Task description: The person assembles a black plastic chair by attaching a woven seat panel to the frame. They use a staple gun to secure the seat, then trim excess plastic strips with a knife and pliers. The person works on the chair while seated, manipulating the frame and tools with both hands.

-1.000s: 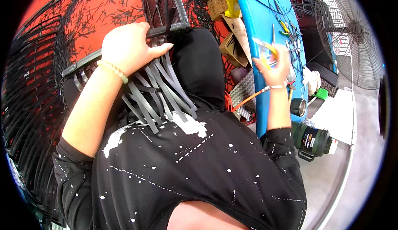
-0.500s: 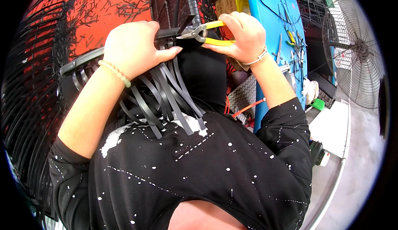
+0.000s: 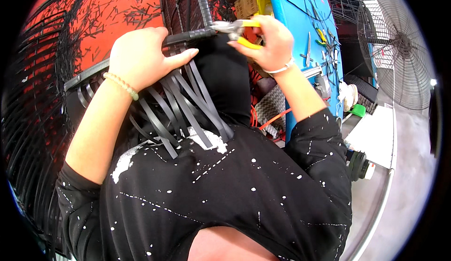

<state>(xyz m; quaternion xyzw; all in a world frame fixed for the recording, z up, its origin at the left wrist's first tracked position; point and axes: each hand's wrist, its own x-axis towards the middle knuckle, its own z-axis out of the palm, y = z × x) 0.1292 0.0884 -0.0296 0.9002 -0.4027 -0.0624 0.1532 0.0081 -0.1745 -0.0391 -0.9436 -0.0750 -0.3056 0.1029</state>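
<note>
My left hand [image 3: 139,55] is closed over the black frame bar [image 3: 190,36], its thumb pointing right along the near side. Flat dark strips [image 3: 188,113] hang from the bar under this hand and reach down over my black shirt. In my right hand [image 3: 276,44] is a pair of yellow-handled pruning shears [image 3: 249,43]. The handles are spread apart. The blades, slightly blurred, point left at the bar's right end, by the corner with a wrapped upright [image 3: 201,2]. Whether they touch it I cannot tell.
Cut black scraps [image 3: 117,7] litter the red surface beyond. Curved black woven framework [image 3: 33,115] fills the left side. On the right, a blue table [image 3: 296,16] carries tools and strip pieces. A large fan [image 3: 401,44] stands farther right, and a cardboard box [image 3: 245,4] is behind my right hand.
The strip end that stuck up by the bar's right end no longer shows. The shears have moved up and left to the corner. My left hand keeps its grip on the bar.
</note>
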